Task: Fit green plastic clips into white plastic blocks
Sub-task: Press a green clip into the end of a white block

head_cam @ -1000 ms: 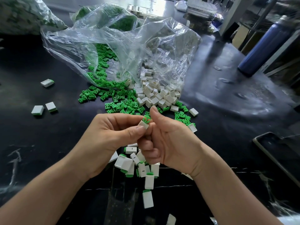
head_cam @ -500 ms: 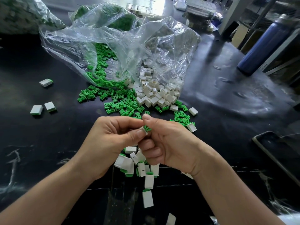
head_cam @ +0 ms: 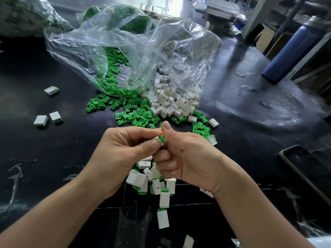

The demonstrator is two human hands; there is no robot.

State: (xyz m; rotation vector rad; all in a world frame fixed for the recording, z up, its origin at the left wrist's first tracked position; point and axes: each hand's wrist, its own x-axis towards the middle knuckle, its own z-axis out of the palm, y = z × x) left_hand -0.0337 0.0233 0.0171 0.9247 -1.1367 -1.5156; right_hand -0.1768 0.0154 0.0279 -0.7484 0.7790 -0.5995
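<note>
The left hand pinches a small white rectangular plastic block between thumb and forefinger, above the glossy black desk. The right hand pinches a green pronged plastic clip between thumb and forefinger; its other fingers are curled toward the palm. The clip touches the end of the block, and its prongs stand out of the block. How far it is seated cannot be told. The two hands touch at the fingertips.

Directly below the hands lies a heap of finished white blocks with green ends, several of them touching one another. Beyond the hands, a loose pile of green plastic clips lies on the left of a loose pile of empty white plastic blocks; the two piles touch. Both piles spill from a crumpled clear plastic bag. Three single finished blocks lie well apart from the piles, on the left of the desk. A blue cylindrical bottle stands at the far right. A dark flat tray lies at the right edge.
</note>
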